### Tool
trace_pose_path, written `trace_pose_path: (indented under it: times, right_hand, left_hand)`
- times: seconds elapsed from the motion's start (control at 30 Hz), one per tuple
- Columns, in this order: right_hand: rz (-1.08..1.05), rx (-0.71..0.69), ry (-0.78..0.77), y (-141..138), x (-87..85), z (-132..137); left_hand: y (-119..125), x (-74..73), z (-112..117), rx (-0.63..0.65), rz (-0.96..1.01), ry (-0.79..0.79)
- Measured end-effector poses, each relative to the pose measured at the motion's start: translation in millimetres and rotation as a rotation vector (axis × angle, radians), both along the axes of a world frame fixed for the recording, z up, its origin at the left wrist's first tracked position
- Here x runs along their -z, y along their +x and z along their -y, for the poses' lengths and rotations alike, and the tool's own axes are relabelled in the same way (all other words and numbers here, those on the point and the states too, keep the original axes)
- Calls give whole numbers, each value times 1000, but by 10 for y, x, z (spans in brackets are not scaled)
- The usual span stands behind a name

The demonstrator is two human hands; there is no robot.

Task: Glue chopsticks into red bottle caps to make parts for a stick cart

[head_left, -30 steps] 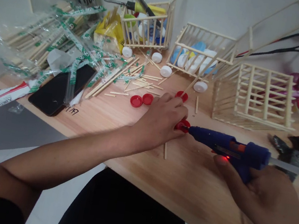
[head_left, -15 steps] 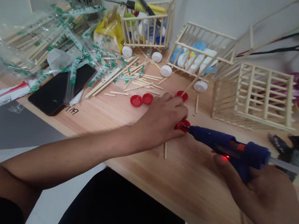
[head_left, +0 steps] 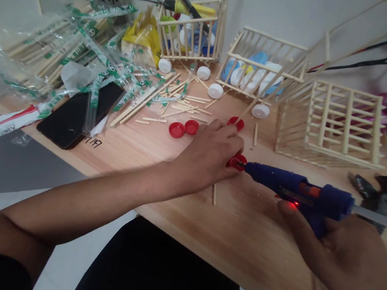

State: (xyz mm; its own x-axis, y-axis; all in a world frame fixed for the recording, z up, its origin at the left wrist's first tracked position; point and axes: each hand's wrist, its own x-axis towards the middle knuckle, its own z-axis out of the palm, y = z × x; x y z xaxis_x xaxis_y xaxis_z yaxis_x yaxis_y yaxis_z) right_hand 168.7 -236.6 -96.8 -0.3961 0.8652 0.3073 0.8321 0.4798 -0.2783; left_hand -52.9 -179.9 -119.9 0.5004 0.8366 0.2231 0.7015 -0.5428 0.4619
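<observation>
My right hand point(head_left: 341, 252) is closed around a blue hot glue gun point(head_left: 300, 189) with a red light lit and a clear glue stick out of its back. The gun's nozzle tip is at the inside of a red bottle cap point(head_left: 237, 163). My left hand point(head_left: 211, 150) pinches that cap; part of it lies behind the fingers. Just beyond the knuckles is another red cap point(head_left: 235, 123) with a thin wooden stick rising from it. Two more red caps point(head_left: 177, 129) lie left of my hand, open side up. One short stick point(head_left: 214, 194) lies below my left hand.
Two stick-built carts point(head_left: 260, 67) with white cap wheels hold bottle caps along the wall. A stick cage point(head_left: 345, 125) stands at right, pliers point(head_left: 384, 195) nearer. At left are wrapped chopsticks point(head_left: 58, 45), a phone point(head_left: 78, 117) and cut sticks point(head_left: 190, 107).
Almost nothing differs. The glue gun and my right hand appear slightly farther right, while its nozzle stays at the red cap in my left hand.
</observation>
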Motion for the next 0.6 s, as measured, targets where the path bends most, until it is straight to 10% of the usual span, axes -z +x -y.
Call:
trace_pose_path:
  times: [0.6]
  right_hand:
    - [12, 18, -32, -1, -2, 3]
  left_hand:
    - [-1, -10, 3, -4, -11, -10]
